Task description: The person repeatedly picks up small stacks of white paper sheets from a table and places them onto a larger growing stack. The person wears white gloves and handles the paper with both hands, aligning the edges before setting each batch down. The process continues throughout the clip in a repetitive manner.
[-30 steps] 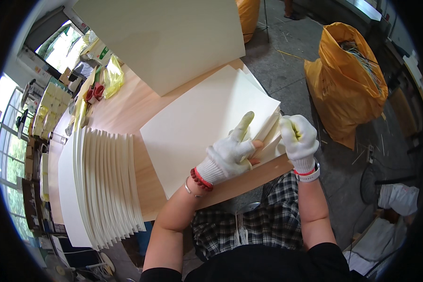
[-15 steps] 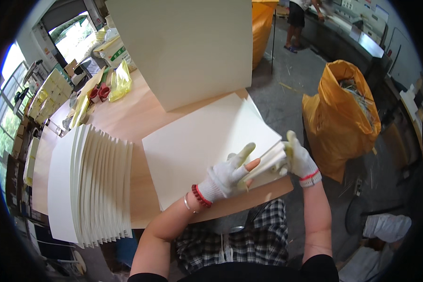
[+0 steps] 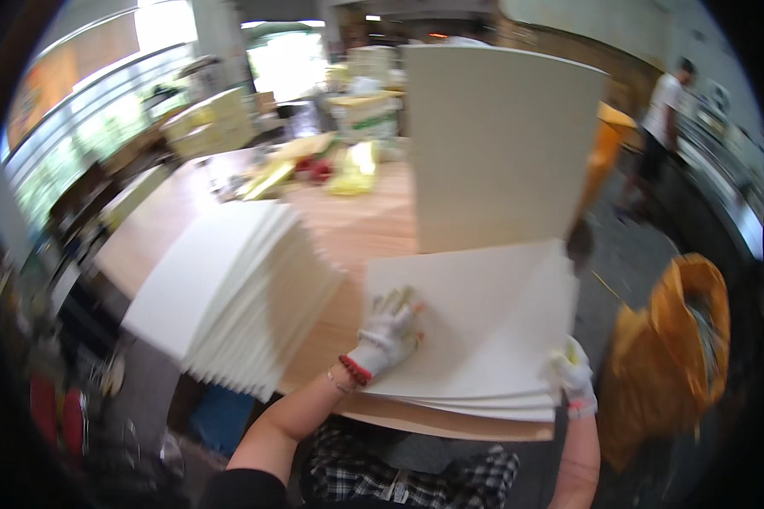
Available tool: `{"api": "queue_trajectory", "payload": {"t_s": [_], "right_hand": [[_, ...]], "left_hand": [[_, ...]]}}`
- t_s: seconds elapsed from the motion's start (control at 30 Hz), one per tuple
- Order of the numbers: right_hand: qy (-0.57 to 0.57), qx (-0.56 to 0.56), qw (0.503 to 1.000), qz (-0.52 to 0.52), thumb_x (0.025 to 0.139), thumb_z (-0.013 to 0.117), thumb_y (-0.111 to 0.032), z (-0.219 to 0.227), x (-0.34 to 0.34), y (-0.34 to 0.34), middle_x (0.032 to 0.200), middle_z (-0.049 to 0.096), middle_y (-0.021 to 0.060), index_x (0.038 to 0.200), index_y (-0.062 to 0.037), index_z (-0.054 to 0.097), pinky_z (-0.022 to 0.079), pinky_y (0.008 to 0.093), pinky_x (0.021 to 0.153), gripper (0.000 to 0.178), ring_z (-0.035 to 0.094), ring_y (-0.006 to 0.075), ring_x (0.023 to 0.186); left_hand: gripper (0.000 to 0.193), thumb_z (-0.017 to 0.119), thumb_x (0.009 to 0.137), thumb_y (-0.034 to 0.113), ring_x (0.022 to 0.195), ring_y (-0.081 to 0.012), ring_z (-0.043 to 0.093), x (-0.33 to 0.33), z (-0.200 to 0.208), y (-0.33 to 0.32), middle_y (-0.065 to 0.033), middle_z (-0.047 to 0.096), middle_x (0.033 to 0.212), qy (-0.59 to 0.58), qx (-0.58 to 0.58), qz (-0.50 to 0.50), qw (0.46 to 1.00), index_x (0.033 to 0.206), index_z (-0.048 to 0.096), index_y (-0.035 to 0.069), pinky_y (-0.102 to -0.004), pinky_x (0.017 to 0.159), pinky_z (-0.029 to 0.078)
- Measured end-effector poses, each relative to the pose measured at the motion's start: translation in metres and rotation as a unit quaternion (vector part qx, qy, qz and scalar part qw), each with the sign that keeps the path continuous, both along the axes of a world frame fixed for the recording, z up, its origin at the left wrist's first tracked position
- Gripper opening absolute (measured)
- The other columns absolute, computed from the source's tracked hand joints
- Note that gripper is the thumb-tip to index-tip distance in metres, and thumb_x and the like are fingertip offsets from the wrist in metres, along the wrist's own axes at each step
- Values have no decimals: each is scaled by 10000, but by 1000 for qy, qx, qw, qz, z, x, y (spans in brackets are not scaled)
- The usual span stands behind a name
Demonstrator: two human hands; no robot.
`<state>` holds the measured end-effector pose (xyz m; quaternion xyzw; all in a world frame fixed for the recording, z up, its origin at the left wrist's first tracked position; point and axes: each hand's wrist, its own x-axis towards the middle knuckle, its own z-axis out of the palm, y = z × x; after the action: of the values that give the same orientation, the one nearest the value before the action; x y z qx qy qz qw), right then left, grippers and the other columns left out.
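In front of me a stack of large white sheets (image 3: 484, 314) lies on the wooden table, its layers slightly fanned along the near edge. My left hand (image 3: 389, 329), in a white knit glove with bare fingertips showing, rests on the left part of the top sheet, fingers stretched out. At the right edge of the stack, my right hand (image 3: 574, 375), also gloved and a little blurred, has its fingers closed at the sheets' near right corner. A second pile of white sheets (image 3: 204, 280), spread in steps, lies to the left.
A tall pale board (image 3: 505, 153) stands upright behind the stack. Yellow plastic wrapping (image 3: 354, 170) and a red item (image 3: 318, 170) lie on the far table (image 3: 361, 212). An orange sack (image 3: 654, 365) stands on the floor at right. A person (image 3: 656, 127) stands farther back.
The view has tilted up and turned left. My left hand has moved away from the fanned right edge and flattened onto the sheets. The lifted sheets now lie lower, and my right hand stays at their edge.
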<state>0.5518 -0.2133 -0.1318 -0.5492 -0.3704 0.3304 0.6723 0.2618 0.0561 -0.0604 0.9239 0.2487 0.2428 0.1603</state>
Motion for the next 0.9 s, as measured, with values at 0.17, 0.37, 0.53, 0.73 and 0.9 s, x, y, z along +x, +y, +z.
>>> {"api": "queue_trajectory", "payload": {"t_s": [0.17, 0.37, 0.53, 0.73, 0.9], "right_hand": [[-1, 128, 992, -13, 840, 721, -286, -41, 26, -1, 1132, 620, 92, 1279, 17, 501, 486, 320, 871, 577, 593, 181, 1023], [-48, 9, 994, 99, 904, 624, -306, -41, 62, 22, 833, 645, 69, 1126, 3, 571, 512, 255, 577, 384, 626, 145, 671], [-28, -73, 997, 6, 986, 471, -438, 4, 25, 14, 696, 558, -16, 890, -104, 542, 333, 209, 344, 356, 490, 70, 457], [43, -150, 988, -19, 1000, 451, -368, 11, 4, 21, 612, 493, -26, 891, -107, 535, 276, 165, 303, 295, 418, 43, 380], [150, -171, 973, -43, 997, 444, -287, 32, -12, 23, 621, 481, -39, 868, -111, 533, 274, 156, 313, 236, 410, 22, 402]], "left_hand": [[745, 769, 779, 271, 1170, -246, 527, -59, -12, 58, -137, 513, 1330, 54, -531, 38, 845, 1381, 409, 21, -387, 971, 467], [634, 692, 779, 60, 1077, -191, 575, -108, -26, -21, -117, 578, 1191, -274, -689, -65, 668, 1352, 425, 11, -328, 904, 500], [378, 663, 791, 9, 876, -185, 645, -159, 70, -72, -135, 654, 996, -356, -631, 90, 683, 1149, 563, -63, -296, 826, 521], [162, 589, 887, 92, 811, -168, 650, -262, 113, -67, -92, 664, 908, -458, -337, 117, 815, 977, 633, -34, -283, 719, 545], [271, 507, 916, 103, 859, -199, 652, -335, 124, -11, -129, 642, 1003, -607, -343, 15, 716, 1131, 539, -58, -330, 738, 556]]}}
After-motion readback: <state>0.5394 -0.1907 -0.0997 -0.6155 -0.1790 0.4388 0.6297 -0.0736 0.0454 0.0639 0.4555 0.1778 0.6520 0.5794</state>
